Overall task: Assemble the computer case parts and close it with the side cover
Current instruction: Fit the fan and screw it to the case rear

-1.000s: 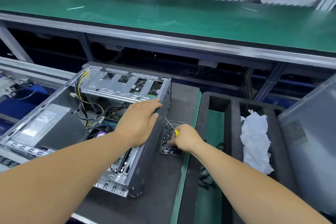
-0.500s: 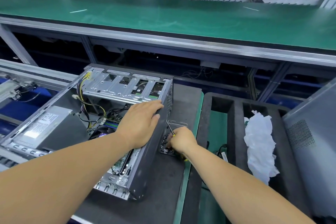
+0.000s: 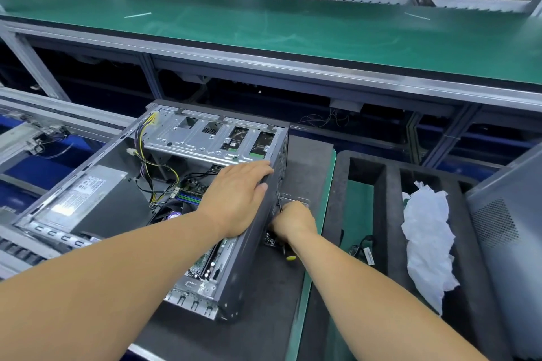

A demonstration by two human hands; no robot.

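A dark grey steel computer case shows bundled yellow and black cables at ten o'clock; crumpled white paper at three o'clock; green conveyor belt at twelve.

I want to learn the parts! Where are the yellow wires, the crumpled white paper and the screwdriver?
yellow wires (image 3: pixel 142 138): head view, on the upper bend.
crumpled white paper (image 3: pixel 426 237): head view, its middle.
screwdriver (image 3: pixel 290 257): head view, yellow handle end.

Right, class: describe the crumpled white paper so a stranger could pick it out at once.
Start at the open computer case lying on its side, then look right to the dark foam tray with long slots. The crumpled white paper lies in one of those slots: it is the only white, wrinkled thing among dark foam and green matting.
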